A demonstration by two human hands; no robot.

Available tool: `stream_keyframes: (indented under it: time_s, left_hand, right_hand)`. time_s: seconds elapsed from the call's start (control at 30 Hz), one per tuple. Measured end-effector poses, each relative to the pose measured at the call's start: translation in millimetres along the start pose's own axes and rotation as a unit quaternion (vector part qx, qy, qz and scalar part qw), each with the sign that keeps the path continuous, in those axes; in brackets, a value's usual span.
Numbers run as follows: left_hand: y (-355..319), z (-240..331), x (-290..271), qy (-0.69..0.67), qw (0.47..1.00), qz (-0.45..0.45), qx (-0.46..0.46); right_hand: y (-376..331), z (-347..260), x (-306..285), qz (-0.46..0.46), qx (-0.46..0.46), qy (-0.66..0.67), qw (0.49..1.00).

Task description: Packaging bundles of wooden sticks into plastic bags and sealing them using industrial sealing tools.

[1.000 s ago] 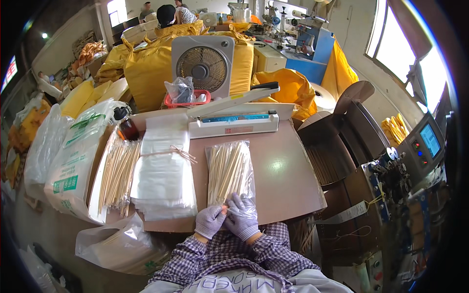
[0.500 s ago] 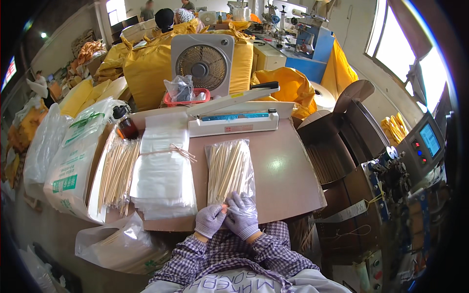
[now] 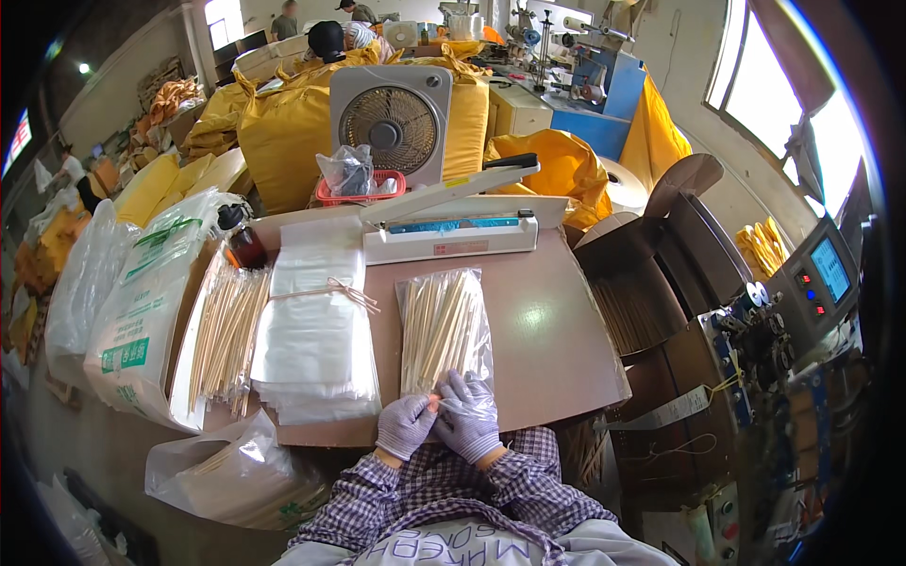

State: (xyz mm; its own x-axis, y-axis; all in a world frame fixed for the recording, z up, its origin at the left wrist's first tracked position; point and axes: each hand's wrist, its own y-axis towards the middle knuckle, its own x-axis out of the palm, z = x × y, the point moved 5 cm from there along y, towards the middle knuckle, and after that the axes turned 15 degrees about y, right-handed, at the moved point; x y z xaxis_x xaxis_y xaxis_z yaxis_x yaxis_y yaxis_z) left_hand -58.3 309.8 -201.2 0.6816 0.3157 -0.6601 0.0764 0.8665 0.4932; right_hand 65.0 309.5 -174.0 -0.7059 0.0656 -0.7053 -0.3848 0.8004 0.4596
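A clear plastic bag of wooden sticks (image 3: 442, 325) lies flat on the brown table, its near end toward me. Both my hands wear pale purple gloves. My left hand (image 3: 406, 424) is closed on the near edge of the bag, its bare thumb tip showing. Beside it my right hand (image 3: 467, 420) grips the bag's loose near end, with clear film across its fingers. Left of the bag lies a stack of empty clear bags (image 3: 316, 330), held by a tie of thin sticks. Farther left, loose wooden sticks (image 3: 226, 330) fill an open carton.
A heat sealer (image 3: 451, 241) with its arm raised stands at the table's back, before a box fan (image 3: 389, 123) and a red basket (image 3: 361, 193). A dark bottle (image 3: 243, 241) is at back left. Right of the table (image 3: 547, 349) are a brown bin (image 3: 628, 292) and a machine with a screen (image 3: 829, 269).
My hands and the bag of sticks have hardly moved. In the background, people have shifted slightly.
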Motion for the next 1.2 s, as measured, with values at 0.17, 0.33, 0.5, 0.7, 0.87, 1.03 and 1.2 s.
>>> stream_keyframes:
  time_s: [0.17,0.33,0.5,0.7,0.87,1.03,1.2]
  left_hand:
    - [0,2,-1,-0.003,1.0,0.003,0.001]
    - [-1,2,-7,-0.024,1.0,0.002,-0.004]
    - [-2,7,-4,-0.008,0.994,-0.106,-0.037]
    - [2,3,-5,0.051,0.997,-0.06,-0.002]
    - [2,1,5,0.012,0.999,-0.035,0.016]
    - [2,9,7,-0.002,0.999,-0.028,0.028]
    - [-6,-9,0,-0.043,0.997,-0.052,-0.049]
  right_hand:
    - [-3,5,2,0.012,0.016,0.003,1.0]
    - [-3,4,5,0.017,0.026,-0.001,1.0]
    - [-11,12,10,-0.024,0.016,0.017,0.999]
    - [-5,8,9,0.045,0.014,0.031,0.998]
    - [-9,19,9,0.043,0.034,0.033,0.998]
    - [-13,19,1,0.042,0.043,0.014,0.998]
    - [-2,27,20,0.034,-0.005,-0.022,0.999]
